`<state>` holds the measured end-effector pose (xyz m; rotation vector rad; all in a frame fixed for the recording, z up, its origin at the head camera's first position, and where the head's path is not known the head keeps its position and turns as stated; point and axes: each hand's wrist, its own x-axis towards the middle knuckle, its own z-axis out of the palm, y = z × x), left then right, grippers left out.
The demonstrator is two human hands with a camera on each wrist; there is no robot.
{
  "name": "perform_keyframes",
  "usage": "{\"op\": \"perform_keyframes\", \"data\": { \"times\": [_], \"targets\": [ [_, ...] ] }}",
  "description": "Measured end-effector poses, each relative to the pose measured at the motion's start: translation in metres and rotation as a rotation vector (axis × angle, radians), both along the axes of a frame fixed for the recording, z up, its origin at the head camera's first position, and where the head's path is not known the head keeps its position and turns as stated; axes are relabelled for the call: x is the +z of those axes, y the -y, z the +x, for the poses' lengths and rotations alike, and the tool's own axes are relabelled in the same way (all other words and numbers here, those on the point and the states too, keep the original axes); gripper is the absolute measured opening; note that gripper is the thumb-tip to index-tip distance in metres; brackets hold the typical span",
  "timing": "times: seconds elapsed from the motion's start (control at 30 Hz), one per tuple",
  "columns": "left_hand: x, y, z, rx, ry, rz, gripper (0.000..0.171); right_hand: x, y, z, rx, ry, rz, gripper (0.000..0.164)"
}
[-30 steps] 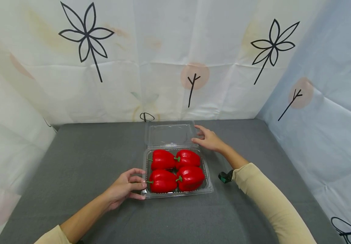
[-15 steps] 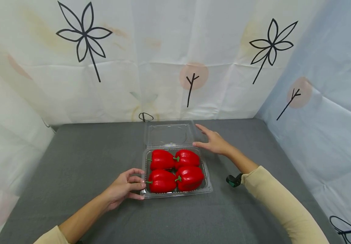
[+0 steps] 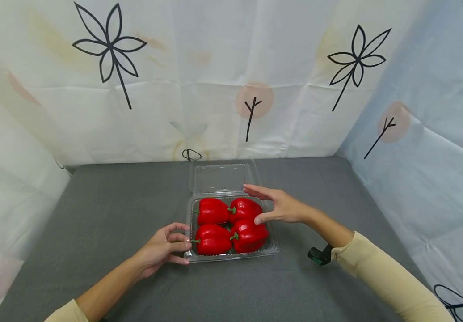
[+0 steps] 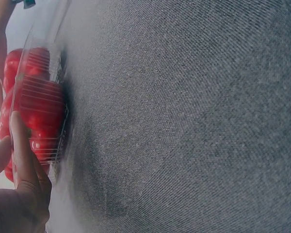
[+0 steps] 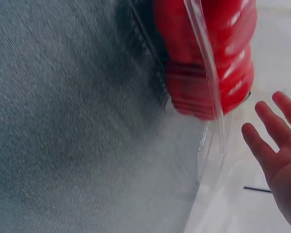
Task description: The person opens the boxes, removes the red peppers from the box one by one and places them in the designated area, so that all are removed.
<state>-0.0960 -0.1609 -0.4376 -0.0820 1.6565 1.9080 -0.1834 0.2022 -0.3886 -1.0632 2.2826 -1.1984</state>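
Several red bell peppers [image 3: 213, 240] with green stems fill the base of a clear plastic clamshell container [image 3: 235, 257]. Its clear lid [image 3: 221, 177] lies folded back toward the wall. At the left side, my left hand [image 3: 162, 248] pinches the container's rim; in the left wrist view the thumb and a finger [image 4: 22, 145] are on either side of that rim. My right hand [image 3: 283, 206] hovers over the right-hand peppers, fingers extended and holding nothing. The right wrist view shows this hand [image 5: 286, 165] apart from the peppers [image 5: 235, 73], its fingers spread.
The container stands on a table with a grey cloth [image 3: 127, 201]. White fabric walls [image 3: 215, 89] with plant drawings rise behind and at both sides. A black wrist strap piece [image 3: 320, 256] shows below the right forearm.
My right hand has left the side of the open lid and come back toward me, over the right-hand peppers. My left hand stays at the container's rim.
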Motion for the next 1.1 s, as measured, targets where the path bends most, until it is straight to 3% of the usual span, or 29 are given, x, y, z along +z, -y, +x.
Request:
{"op": "perform_keyframes", "data": {
  "times": [0.3, 0.7, 1.1],
  "targets": [
    [0.0, 0.0, -0.001, -0.005, 0.003, 0.001, 0.058, 0.007, 0.004, 0.015, 0.144, 0.061, 0.015, 0.088],
    [-0.002, 0.002, -0.001, -0.011, -0.002, 0.013, 0.06, -0.001, 0.005, 0.019, 0.169, 0.12, 0.04, 0.083],
    [-0.002, 0.002, -0.001, -0.015, -0.002, 0.019, 0.058, -0.006, 0.015, 0.023, 0.17, -0.051, 0.205, 0.072]
  ]
}}
